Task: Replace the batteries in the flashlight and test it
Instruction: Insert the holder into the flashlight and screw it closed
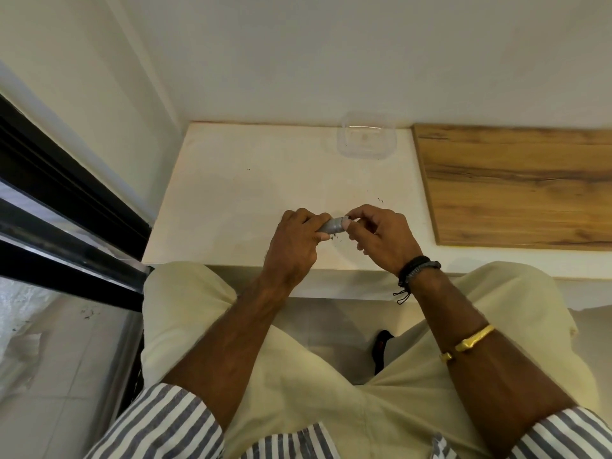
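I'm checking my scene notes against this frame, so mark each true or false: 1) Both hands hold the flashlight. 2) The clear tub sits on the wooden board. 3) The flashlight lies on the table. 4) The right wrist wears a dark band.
1) True: the left hand wraps the flashlight and the right hand pinches its end.
2) False: the clear tub sits on the white table, beside the wooden board.
3) False: it is held above the table.
4) True: see the dark band.
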`<state>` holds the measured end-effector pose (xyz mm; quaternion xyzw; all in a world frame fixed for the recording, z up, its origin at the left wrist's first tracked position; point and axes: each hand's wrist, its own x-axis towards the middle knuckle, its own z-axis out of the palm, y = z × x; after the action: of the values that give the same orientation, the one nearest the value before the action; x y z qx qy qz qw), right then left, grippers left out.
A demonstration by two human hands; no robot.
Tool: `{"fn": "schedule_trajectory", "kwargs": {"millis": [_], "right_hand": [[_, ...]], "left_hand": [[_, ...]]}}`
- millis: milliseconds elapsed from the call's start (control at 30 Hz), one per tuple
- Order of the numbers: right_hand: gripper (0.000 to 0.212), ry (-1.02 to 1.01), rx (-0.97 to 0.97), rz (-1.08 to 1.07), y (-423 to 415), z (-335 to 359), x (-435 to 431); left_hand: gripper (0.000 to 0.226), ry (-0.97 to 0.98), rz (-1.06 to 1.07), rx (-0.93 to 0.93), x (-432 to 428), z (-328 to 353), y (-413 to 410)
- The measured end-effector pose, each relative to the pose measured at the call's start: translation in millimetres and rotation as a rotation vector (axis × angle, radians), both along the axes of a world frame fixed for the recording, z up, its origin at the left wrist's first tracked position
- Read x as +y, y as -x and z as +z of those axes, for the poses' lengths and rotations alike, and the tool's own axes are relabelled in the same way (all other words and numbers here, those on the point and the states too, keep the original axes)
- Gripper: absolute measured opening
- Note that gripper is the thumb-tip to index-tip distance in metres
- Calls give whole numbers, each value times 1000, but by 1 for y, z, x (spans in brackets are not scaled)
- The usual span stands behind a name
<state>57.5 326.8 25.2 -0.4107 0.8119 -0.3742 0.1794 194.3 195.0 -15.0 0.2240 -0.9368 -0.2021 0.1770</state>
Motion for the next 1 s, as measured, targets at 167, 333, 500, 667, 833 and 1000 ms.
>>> {"fn": "schedule_trajectory", "kwargs": {"millis": [167,333,500,667,833,1000], "right_hand": [[57,-175,139,-84,-5,-7,-4],[43,-57,-115,-85,-3,-2,-2],[33,14,-55,42,3,0,3],[21,11,-35,7,0,2,1],[30,-66,53,-35,-4,-2,-2],[62,-192,129,-152,-7,-10,-6]], "left_hand": [[31,21,-61,20,3,0,0],[34,-20,-17,10,1,-3,1],[37,-24,15,-6,-3,-1,0],[38,4,3,-11,-1,-1,0],[35,15,-25,-6,0,-1,1],[32,49,-73,31,2,0,1]]}}
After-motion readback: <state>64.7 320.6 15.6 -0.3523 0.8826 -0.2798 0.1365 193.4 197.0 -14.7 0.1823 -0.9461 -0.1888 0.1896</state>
